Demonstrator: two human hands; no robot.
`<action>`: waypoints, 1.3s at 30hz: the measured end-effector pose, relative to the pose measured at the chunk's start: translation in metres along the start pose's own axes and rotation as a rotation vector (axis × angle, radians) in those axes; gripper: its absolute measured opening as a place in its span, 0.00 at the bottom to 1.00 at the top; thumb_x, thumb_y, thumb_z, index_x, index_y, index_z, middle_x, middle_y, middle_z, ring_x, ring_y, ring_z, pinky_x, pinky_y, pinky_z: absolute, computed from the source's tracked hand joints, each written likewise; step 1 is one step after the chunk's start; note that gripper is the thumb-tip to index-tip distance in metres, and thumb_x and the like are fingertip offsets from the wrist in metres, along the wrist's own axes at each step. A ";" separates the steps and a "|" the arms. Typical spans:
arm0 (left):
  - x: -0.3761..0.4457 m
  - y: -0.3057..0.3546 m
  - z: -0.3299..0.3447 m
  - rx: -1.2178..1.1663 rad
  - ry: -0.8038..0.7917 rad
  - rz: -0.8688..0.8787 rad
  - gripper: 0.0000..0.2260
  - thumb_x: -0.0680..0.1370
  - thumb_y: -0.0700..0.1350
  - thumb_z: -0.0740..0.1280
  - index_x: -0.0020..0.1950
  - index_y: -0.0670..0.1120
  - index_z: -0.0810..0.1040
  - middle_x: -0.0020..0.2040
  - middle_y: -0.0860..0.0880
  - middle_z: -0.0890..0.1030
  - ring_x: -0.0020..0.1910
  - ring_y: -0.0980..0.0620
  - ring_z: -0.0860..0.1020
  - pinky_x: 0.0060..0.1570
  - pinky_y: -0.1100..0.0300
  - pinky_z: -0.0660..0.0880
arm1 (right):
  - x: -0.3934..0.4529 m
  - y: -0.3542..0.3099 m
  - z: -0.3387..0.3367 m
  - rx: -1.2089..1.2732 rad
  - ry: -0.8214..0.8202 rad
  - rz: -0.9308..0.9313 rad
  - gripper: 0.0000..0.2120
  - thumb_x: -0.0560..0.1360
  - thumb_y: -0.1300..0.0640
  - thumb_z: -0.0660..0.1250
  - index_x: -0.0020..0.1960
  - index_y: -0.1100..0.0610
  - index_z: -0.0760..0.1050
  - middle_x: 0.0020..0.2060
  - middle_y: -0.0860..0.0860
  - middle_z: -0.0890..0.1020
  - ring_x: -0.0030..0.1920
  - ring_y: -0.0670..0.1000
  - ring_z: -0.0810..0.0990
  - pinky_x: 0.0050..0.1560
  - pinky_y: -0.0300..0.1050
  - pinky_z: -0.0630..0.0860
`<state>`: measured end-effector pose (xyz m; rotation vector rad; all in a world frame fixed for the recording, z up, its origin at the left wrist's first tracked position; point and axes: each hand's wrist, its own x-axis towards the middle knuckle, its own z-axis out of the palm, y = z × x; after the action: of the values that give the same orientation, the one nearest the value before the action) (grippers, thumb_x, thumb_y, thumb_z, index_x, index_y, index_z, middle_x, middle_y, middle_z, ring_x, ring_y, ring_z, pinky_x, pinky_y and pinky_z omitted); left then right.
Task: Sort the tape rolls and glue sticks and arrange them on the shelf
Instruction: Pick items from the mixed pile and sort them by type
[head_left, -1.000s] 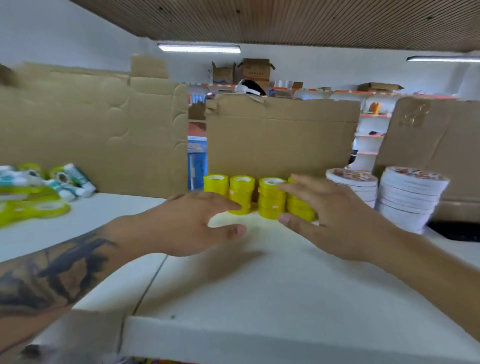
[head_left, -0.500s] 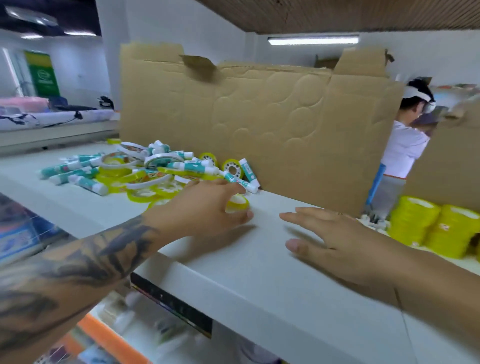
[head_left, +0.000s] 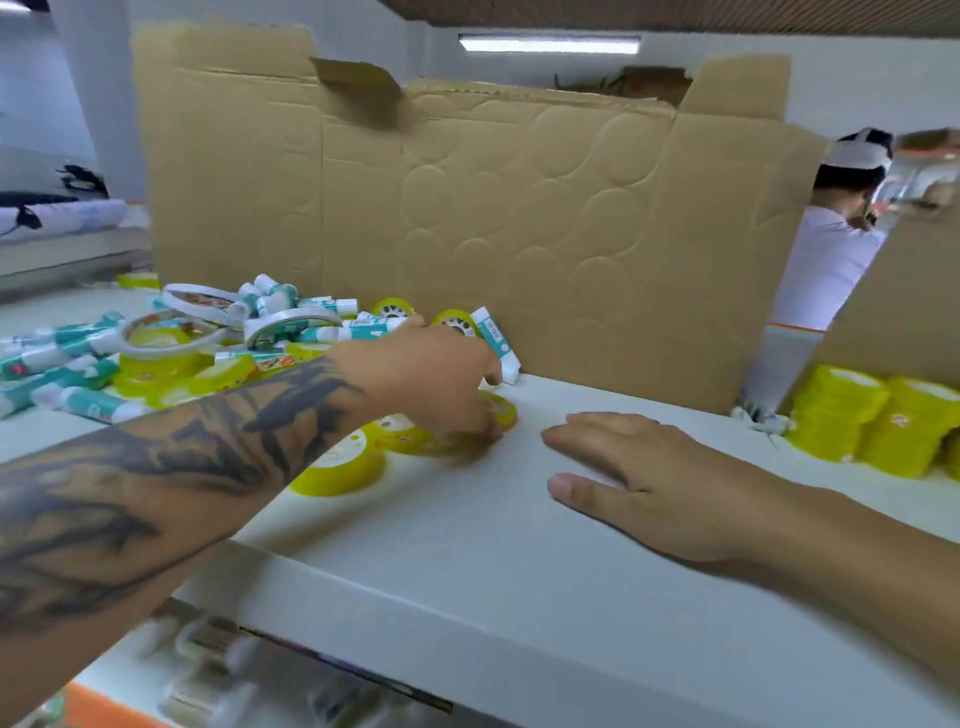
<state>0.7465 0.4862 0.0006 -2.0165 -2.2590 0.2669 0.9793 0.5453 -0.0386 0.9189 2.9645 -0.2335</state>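
The left hand (head_left: 441, 382) reaches across the white shelf (head_left: 467, 545) to the near edge of a mixed pile, its fingers curled down onto a small yellow tape roll (head_left: 501, 408) lying flat; the blur makes it hard to tell whether the roll is truly gripped or only touched. Two more yellow rolls (head_left: 343, 465) lie flat just beside the forearm, toward the shelf's front edge. The right hand (head_left: 654, 486) rests palm down on the bare shelf, fingers spread and grasping nothing, near the left hand but apart from it.

The pile (head_left: 171, 343) of teal-and-white glue sticks, yellow rolls and wide white tape rings sits at the shelf's left, against a cardboard wall (head_left: 467, 218) along the back edge. At the right back corner stand stacked yellow rolls (head_left: 872, 426). Behind the cardboard a person in white (head_left: 826, 254) is partly visible.
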 end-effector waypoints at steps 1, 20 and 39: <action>0.001 0.001 -0.001 -0.036 0.007 0.007 0.28 0.75 0.67 0.67 0.73 0.60 0.71 0.66 0.54 0.78 0.66 0.46 0.75 0.65 0.50 0.63 | -0.003 0.001 -0.001 0.002 0.007 0.009 0.36 0.74 0.26 0.46 0.79 0.37 0.56 0.79 0.37 0.56 0.79 0.39 0.49 0.78 0.44 0.51; 0.018 0.135 -0.031 -0.998 0.072 0.497 0.38 0.68 0.35 0.81 0.71 0.61 0.70 0.59 0.55 0.83 0.44 0.58 0.80 0.45 0.63 0.76 | -0.107 0.090 -0.021 0.310 0.532 -0.001 0.17 0.74 0.40 0.72 0.60 0.42 0.76 0.54 0.37 0.80 0.60 0.41 0.76 0.55 0.39 0.73; 0.053 0.302 -0.048 -0.617 0.136 0.336 0.32 0.74 0.65 0.70 0.76 0.63 0.64 0.67 0.60 0.74 0.65 0.58 0.73 0.62 0.63 0.70 | -0.212 0.263 -0.065 0.125 0.826 0.137 0.13 0.77 0.37 0.68 0.53 0.45 0.78 0.49 0.43 0.83 0.48 0.34 0.77 0.48 0.27 0.68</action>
<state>1.0435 0.5745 -0.0143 -2.5972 -2.0717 -0.6041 1.3036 0.6503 0.0058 1.5433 3.6079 -0.0286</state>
